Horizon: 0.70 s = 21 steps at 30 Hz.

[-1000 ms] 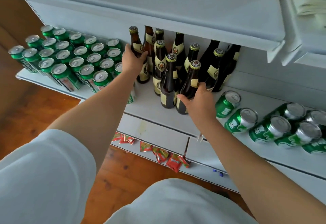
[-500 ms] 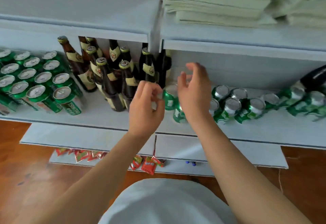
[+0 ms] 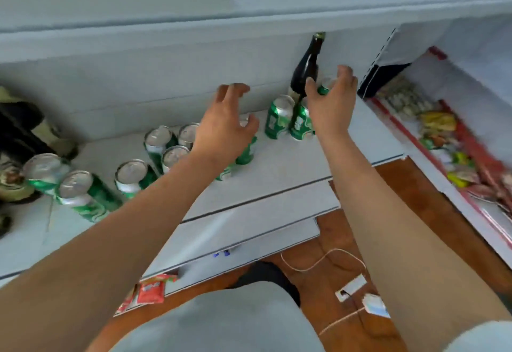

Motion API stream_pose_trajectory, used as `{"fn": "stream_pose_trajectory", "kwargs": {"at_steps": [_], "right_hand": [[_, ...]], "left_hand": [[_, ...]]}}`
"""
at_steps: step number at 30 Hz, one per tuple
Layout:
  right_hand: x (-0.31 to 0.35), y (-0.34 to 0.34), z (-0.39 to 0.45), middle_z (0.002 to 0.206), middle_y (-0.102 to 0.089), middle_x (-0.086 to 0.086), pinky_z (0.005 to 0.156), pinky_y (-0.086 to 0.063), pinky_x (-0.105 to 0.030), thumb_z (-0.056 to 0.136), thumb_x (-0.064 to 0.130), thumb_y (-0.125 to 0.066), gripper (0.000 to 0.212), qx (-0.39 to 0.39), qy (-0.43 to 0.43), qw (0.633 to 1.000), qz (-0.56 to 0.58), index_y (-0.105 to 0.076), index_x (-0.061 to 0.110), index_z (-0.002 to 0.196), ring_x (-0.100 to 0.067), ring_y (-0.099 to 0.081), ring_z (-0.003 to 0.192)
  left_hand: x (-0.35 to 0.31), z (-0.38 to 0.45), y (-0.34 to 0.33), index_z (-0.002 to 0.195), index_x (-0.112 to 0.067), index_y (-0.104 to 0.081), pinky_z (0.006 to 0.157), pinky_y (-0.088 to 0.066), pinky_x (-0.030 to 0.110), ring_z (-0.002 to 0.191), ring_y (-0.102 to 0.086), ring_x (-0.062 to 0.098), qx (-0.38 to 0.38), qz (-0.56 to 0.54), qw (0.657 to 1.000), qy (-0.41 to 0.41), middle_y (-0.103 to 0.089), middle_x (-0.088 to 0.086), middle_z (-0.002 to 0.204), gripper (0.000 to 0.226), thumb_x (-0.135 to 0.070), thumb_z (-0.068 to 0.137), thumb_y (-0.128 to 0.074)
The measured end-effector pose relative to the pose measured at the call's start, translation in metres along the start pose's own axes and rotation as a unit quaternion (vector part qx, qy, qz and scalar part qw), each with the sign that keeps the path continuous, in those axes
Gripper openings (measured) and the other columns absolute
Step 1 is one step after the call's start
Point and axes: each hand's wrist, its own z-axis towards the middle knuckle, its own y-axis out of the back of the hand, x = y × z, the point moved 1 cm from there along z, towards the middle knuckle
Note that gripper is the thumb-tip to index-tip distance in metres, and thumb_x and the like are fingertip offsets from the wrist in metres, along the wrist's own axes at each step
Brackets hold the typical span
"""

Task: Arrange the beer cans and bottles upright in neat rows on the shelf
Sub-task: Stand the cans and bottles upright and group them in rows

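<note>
In the head view, green beer cans (image 3: 163,144) are lying scattered across the white shelf (image 3: 291,168), most of them tipped on their sides with their silver ends facing near, so they are not yet standing in rows. Farther right, two cans (image 3: 278,117) are standing upright just beside a dark bottle (image 3: 306,70), which is leaning back against the shelf's rear wall, probably because it has no neighbours bracing it. The left hand (image 3: 225,127) is hovering over a can (image 3: 246,149) in the middle of the shelf, fingers spread and curled downward, grasping nothing yet; it looks poised to close on that can. The right hand (image 3: 332,102) is reaching farther in, thumb and fingers curving around a small green can (image 3: 322,89) near the bottle's base; whether it is truly gripping it I cannot tell, since blur is hiding the contact. Both forearms are stretching forward from the near edge.
</note>
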Motion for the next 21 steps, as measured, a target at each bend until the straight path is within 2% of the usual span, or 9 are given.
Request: {"fn": "stream_pose_trajectory", "kwargs": {"at_steps": [2,5,7,9,13,16,19,20,21], "right_hand": [[-0.025,-0.009,0.047,0.135,-0.046,-0.014,0.085,-0.034,-0.016,0.086,0.040,-0.067,0.069,0.051,-0.010,0.999,0.005,-0.040,0.004,0.138,-0.025,-0.050,0.120],[-0.047,-0.038,0.102,0.138,-0.046,-0.009,0.096,-0.041,-0.029,0.080,0.052,-0.068,0.080,0.167,-0.015,0.986,-0.002,-0.036,0.011,0.141,-0.023,-0.049,0.125],[-0.057,-0.054,0.123,0.129,-0.056,-0.003,0.095,-0.047,-0.036,0.078,0.057,-0.066,0.072,0.239,-0.005,0.971,-0.014,-0.046,0.017,0.133,-0.021,-0.055,0.118],[-0.066,-0.063,0.138,0.115,-0.064,0.001,0.083,-0.048,-0.029,0.079,0.056,-0.066,0.055,0.276,0.025,0.960,-0.034,-0.056,0.018,0.119,-0.016,-0.060,0.104],[-0.067,-0.063,0.149,0.105,-0.066,0.001,0.072,-0.043,-0.022,0.082,0.047,-0.069,0.045,0.298,0.071,0.951,-0.030,-0.063,0.013,0.110,-0.013,-0.061,0.094],[-0.070,-0.050,0.143,0.096,-0.063,0.006,0.067,-0.040,-0.018,0.082,0.047,-0.069,0.042,0.273,0.106,0.956,-0.004,-0.063,0.012,0.105,-0.010,-0.060,0.089],[-0.070,-0.033,0.143,0.093,-0.067,0.003,0.063,-0.041,-0.008,0.079,0.050,-0.069,0.042,0.248,0.057,0.963,0.090,-0.064,0.013,0.098,-0.007,-0.061,0.083],[-0.067,-0.024,0.144,0.095,-0.069,0.003,0.070,-0.048,-0.011,0.076,0.053,-0.070,0.041,0.240,0.015,0.959,0.149,-0.065,0.017,0.096,-0.008,-0.064,0.085],[-0.066,-0.016,0.144,0.098,-0.071,0.002,0.075,-0.056,-0.022,0.072,0.053,-0.073,0.040,0.238,-0.037,0.944,0.223,-0.065,0.021,0.095,-0.010,-0.068,0.088]], "left_hand": [[-0.016,0.031,-0.036,0.138,-0.016,-0.045,0.088,-0.048,0.039,0.118,-0.051,0.025,0.035,0.060,0.997,0.021,-0.047,0.007,0.135,0.052,-0.027,0.090,-0.061],[-0.030,0.068,-0.085,0.142,-0.016,-0.042,0.098,-0.043,0.040,0.127,-0.044,0.028,0.077,0.145,0.985,0.058,-0.046,0.009,0.138,0.056,-0.034,0.092,-0.059],[-0.036,0.077,-0.110,0.139,-0.015,-0.048,0.098,-0.044,0.042,0.123,-0.047,0.030,0.063,0.135,0.986,0.079,-0.050,0.011,0.134,0.051,-0.031,0.091,-0.059],[-0.042,0.074,-0.128,0.132,-0.014,-0.055,0.093,-0.045,0.040,0.116,-0.052,0.030,0.020,0.097,0.991,0.093,-0.055,0.011,0.127,0.044,-0.023,0.089,-0.060],[-0.052,0.053,-0.139,0.123,-0.013,-0.061,0.087,-0.043,0.025,0.109,-0.058,0.023,-0.076,0.044,0.989,0.118,-0.060,0.006,0.120,0.035,-0.013,0.088,-0.057],[-0.056,0.049,-0.138,0.123,-0.015,-0.061,0.087,-0.046,0.025,0.109,-0.059,0.018,-0.108,0.028,0.983,0.146,-0.060,0.002,0.120,0.035,-0.014,0.089,-0.056],[-0.055,0.054,-0.131,0.128,-0.015,-0.058,0.087,-0.042,0.021,0.112,-0.057,0.019,-0.128,0.028,0.978,0.164,-0.059,0.003,0.123,0.040,-0.014,0.087,-0.058],[-0.055,0.057,-0.128,0.131,-0.015,-0.056,0.087,-0.039,0.019,0.115,-0.056,0.019,-0.127,0.028,0.977,0.170,-0.057,0.003,0.125,0.043,-0.015,0.088,-0.059],[-0.055,0.060,-0.126,0.135,-0.016,-0.052,0.087,-0.038,0.018,0.117,-0.054,0.019,-0.121,0.032,0.977,0.172,-0.055,0.004,0.129,0.046,-0.017,0.089,-0.060]]}}
